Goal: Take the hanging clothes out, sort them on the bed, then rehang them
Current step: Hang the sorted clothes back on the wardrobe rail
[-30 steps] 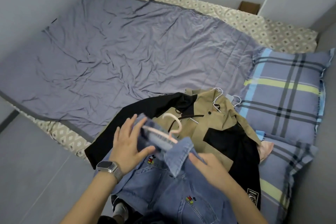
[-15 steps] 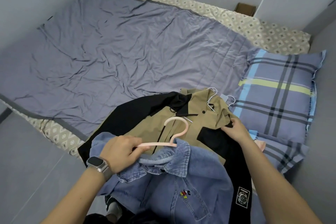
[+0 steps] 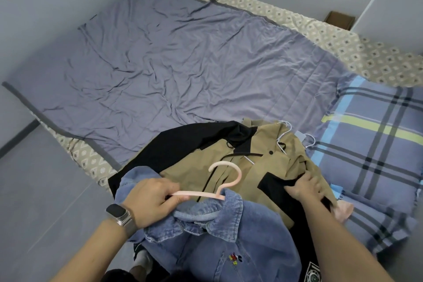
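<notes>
The left hand (image 3: pixel 152 199) is curled round the arm of a pink hanger (image 3: pixel 220 184) that carries a denim shirt (image 3: pixel 229 242); the hook rises just beyond its knuckles and the shirt hangs below the wrist, which wears a smartwatch (image 3: pixel 119 214). The right hand (image 3: pixel 305 186) lies on the tan-and-black jacket (image 3: pixel 199 171), fingers bent into a black panel, seemingly gripping the cloth, though the fold hides the fingertips. The jacket lies on the bed (image 3: pixel 183 64) between the two hands and beyond them. White wire hangers (image 3: pixel 283 135) show past the right hand, and a plaid pillow (image 3: pixel 375 144) lies to that hand's right.
</notes>
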A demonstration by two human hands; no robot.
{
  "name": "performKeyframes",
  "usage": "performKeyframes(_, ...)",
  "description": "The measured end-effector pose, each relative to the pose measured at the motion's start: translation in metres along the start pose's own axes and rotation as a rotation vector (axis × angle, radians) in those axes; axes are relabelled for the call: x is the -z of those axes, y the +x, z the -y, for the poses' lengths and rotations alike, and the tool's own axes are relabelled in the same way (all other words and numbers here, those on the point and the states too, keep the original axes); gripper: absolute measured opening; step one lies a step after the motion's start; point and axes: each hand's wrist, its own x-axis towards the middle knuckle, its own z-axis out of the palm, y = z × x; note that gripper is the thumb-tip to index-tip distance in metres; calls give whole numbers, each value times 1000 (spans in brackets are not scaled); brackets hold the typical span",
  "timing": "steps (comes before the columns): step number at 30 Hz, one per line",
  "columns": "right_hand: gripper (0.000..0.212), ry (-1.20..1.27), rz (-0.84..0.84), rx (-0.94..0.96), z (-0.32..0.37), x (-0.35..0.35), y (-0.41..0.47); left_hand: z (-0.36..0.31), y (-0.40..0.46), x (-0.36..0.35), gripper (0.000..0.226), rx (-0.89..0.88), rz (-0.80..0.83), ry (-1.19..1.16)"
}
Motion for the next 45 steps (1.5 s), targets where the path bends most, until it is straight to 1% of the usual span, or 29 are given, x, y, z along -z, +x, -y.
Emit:
performKeyframes(1,94,-2,-48,16,-3,4,3,1,-1,1,57,3,-4,-4)
performKeyframes(2,90,16,-51,49,-6,9,6,2,-1,1,56,10,-5,-11)
performKeyframes(5,78,145,76,96,-7,11,12,4,-3,2,52,31,4,-29)
performKeyframes(9,80,307,167,66,6,-3,4,4,-1,-1,56,54,10,-44)
performKeyframes(11,76,370,148,86,16,-13,-12,5,1,-2,57,60,18,-46)
performKeyframes(13,70,406,56,110,27,-18,-33,4,4,-3,58,67,24,-57)
performKeyframes(14,65,462,13,138,32,-20,-43,4,5,-3,59,69,27,-58)
performKeyframes(16,48,628,48,216,38,-23,-65,4,7,-3,58,54,38,-44)
performKeyframes(17,35,725,100,279,39,-19,-81,5,7,-2,57,46,42,-38)
performKeyframes(19,8,878,226,419,36,-6,-112,6,6,1,65,45,27,-42)
performKeyframes(20,6,927,291,471,30,-1,-124,8,4,3,68,54,-4,-56)
performKeyframes(21,14,949,343,492,22,3,-136,8,1,6,68,67,-38,-80)
performKeyframes(22,31,971,385,505,14,9,-147,8,-2,11,62,79,-73,-110)
performKeyframes(24,63,952,450,536,3,18,-173,6,-10,23,41,117,-134,-97)
performKeyframes(25,69,931,482,552,1,19,-185,5,-14,30,46,116,-188,-79)
performKeyframes(26,70,905,534,589,0,19,-201,5,-16,38,56,102,-240,-83)
performKeyframes(27,71,841,589,623,1,17,-217,5,-19,46,67,93,-284,-106)
performKeyframes(28,74,770,604,655,4,16,-234,7,-20,55,75,87,-313,-129)
performKeyframes(30,88,693,597,723,8,5,-259,16,-23,72,79,62,-294,-118)
performKeyframes(31,90,693,595,753,10,1,-267,23,-26,78,73,31,-254,-76)
performKeyframes(32,81,691,553,786,16,5,-282,31,-30,84,65,-5,-225,-27)
performKeyframes(33,56,661,549,829,23,6,-293,40,-37,88,59,-40,-218,8)
performKeyframes(34,20,639,594,861,34,7,-307,49,-46,90,55,-64,-231,23)
performKeyframes(35,13,602,608,892,47,6,-320,59,-57,92,51,-70,-255,20)
performKeyframes(36,28,576,589,938,60,6,-335,71,-71,93,47,-62,-283,6)
performKeyframes(39,51,583,544,1001,92,-3,-377,106,-127,96,33,16,-356,-66)
performKeyframes(41,64,525,507,1030,117,-13,-402,129,-173,103,32,104,-422,-121)
performKeyframes(43,69,400,449,1116,150,-20,-439,149,-218,113,41,193,-490,-149)
performKeyframes(45,66,297,418,1159,188,-32,-480,170,-263,125,46,264,-562,-154)
